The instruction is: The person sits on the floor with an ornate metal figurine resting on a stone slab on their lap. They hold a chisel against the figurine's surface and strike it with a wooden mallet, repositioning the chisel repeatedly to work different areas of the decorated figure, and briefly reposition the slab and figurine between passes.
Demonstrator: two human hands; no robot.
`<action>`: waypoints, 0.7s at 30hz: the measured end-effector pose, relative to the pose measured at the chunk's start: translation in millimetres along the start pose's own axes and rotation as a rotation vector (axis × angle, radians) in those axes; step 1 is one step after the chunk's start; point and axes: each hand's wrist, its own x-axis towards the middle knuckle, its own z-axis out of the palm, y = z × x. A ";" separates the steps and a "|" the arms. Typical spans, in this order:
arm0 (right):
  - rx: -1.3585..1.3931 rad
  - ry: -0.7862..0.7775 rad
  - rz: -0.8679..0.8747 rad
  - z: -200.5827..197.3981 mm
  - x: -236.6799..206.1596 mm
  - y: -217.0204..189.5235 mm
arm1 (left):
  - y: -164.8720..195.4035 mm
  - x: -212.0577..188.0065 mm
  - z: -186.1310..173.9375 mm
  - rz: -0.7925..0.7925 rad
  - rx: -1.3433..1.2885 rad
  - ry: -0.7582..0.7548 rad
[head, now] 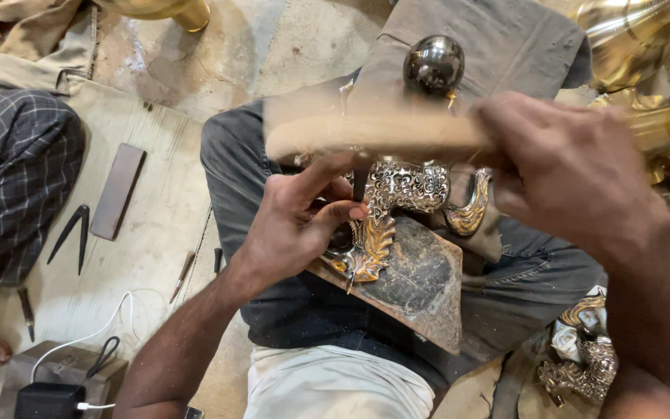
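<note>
An ornate brass piece [405, 190] with scrolled, leaf-shaped relief lies on a dark pitch-covered block [420, 287] resting on my lap. My left hand [296, 221] pinches a thin dark punch [359, 185] upright against the brass. My right hand [575, 171] grips a wooden mallet [374, 132], blurred with motion, just above the punch. A shiny dark metal ball [433, 64] sits beyond the work.
Polished brass vessels [637, 46] crowd the upper right. Another ornate brass piece [583, 365] lies at lower right. On the board at left lie a flat stone [118, 190], dark dividers [71, 237] and small punches [183, 274]. Another person's checked-trousered leg [9, 178] is at far left.
</note>
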 end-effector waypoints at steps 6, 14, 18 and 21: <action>-0.017 -0.140 -0.015 -3.3 8.1 -2.8 | -4.1 2.2 -2.2 -0.047 -0.035 -0.004; 0.072 -0.086 -0.023 -12.9 15.0 -7.6 | -6.8 -0.7 -4.7 0.020 -0.088 -0.005; 0.206 -0.109 0.023 -12.0 16.0 -9.7 | -11.8 -0.3 -3.5 -0.017 -0.142 0.007; 0.020 -0.063 -0.068 -10.5 18.0 -10.9 | -14.1 -1.3 -5.0 -0.034 -0.087 0.006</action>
